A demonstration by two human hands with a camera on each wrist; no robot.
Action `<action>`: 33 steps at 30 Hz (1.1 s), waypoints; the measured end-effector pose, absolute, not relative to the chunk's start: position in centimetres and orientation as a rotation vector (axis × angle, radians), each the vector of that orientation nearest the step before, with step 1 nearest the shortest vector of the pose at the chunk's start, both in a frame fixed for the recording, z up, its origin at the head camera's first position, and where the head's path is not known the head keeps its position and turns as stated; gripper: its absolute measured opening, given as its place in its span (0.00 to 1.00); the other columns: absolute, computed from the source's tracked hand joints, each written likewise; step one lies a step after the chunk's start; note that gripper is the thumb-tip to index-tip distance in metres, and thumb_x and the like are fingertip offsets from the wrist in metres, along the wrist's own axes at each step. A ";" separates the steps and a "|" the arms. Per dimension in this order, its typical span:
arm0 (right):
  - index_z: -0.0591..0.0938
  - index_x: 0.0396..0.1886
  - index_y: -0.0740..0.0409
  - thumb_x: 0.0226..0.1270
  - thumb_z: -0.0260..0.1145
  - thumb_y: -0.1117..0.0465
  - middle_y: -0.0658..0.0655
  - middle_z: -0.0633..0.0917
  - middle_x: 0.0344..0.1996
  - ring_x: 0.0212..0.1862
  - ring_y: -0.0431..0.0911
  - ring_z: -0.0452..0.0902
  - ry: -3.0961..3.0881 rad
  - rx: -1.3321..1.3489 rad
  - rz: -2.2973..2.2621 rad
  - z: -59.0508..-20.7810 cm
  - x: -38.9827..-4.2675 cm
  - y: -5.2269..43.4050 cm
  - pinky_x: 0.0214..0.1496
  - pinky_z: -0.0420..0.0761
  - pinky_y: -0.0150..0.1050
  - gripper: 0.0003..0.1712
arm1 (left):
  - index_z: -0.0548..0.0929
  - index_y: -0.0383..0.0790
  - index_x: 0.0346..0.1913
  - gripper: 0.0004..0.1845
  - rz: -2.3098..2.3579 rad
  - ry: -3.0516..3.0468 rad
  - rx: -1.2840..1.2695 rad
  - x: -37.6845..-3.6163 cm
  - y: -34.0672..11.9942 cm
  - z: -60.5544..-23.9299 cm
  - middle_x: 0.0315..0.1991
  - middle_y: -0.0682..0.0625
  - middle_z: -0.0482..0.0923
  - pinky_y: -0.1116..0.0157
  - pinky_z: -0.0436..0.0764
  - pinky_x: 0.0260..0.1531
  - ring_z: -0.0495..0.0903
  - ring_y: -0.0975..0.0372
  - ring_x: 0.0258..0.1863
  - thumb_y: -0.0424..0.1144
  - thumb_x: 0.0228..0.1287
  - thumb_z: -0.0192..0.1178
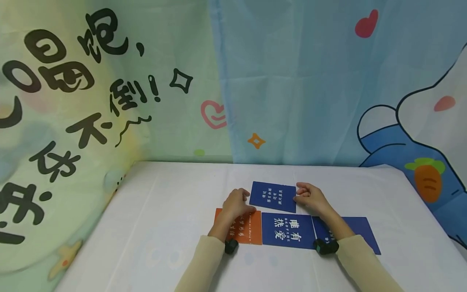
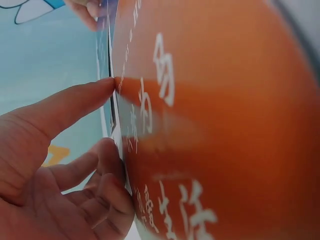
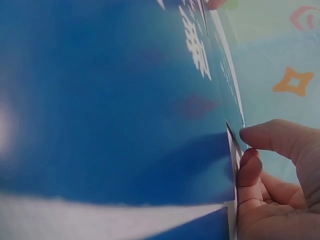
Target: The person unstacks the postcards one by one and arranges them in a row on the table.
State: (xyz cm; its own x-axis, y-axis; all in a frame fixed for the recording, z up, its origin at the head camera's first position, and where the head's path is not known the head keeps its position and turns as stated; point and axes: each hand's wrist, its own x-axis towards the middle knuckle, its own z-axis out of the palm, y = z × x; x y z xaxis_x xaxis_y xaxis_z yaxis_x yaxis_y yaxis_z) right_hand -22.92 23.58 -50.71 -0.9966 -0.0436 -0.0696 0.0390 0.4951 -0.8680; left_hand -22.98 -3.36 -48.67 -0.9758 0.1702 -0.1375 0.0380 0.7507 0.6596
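A blue card (image 1: 264, 196) with white lettering lies slightly askew on the white table. At its right edge, my right hand (image 1: 310, 197) pinches it, the thumb overlapping the border; the right wrist view shows the thumb (image 3: 270, 137) above curled fingers. My left hand (image 1: 237, 202) is by the card's left edge, its thumb (image 2: 75, 102) touching the top border of an orange card (image 1: 251, 231). The left fingers are loosely bent and hold nothing. Below the askew card, another blue card (image 1: 288, 239) sits beside the orange one.
More blue card surface (image 1: 359, 229) extends to the right, partly hidden under my right forearm. The white-covered table (image 1: 164, 211) ends at a printed cloth backdrop (image 1: 299, 81) with cartoon figures and lettering. Each wrist bears a small dark camera.
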 end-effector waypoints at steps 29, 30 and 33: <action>0.71 0.61 0.74 0.70 0.61 0.64 0.49 0.85 0.32 0.29 0.37 0.81 2.370 0.123 -1.814 -51.0 -22.7 24.1 0.37 0.78 0.27 0.25 | 0.80 0.36 0.51 0.27 1.226 2.625 0.238 -23.8 -4.5 -49.1 0.35 0.48 0.76 0.63 0.73 0.38 0.71 0.61 0.33 0.36 0.46 0.76; 0.70 0.61 0.74 0.70 0.61 0.64 0.48 0.84 0.32 0.29 0.37 0.81 2.363 0.125 -1.820 -51.0 -22.7 24.1 0.37 0.78 0.27 0.25 | 0.80 0.36 0.51 0.27 1.229 2.625 0.244 -23.8 -4.6 -49.1 0.35 0.48 0.76 0.63 0.73 0.38 0.71 0.60 0.33 0.36 0.46 0.76; 0.70 0.61 0.74 0.70 0.60 0.64 0.48 0.84 0.32 0.29 0.37 0.82 2.354 0.130 -1.840 -50.9 -22.7 24.0 0.38 0.78 0.27 0.25 | 0.80 0.36 0.52 0.27 1.237 2.621 0.258 -23.9 -4.6 -49.2 0.35 0.49 0.75 0.63 0.73 0.37 0.71 0.60 0.33 0.36 0.47 0.76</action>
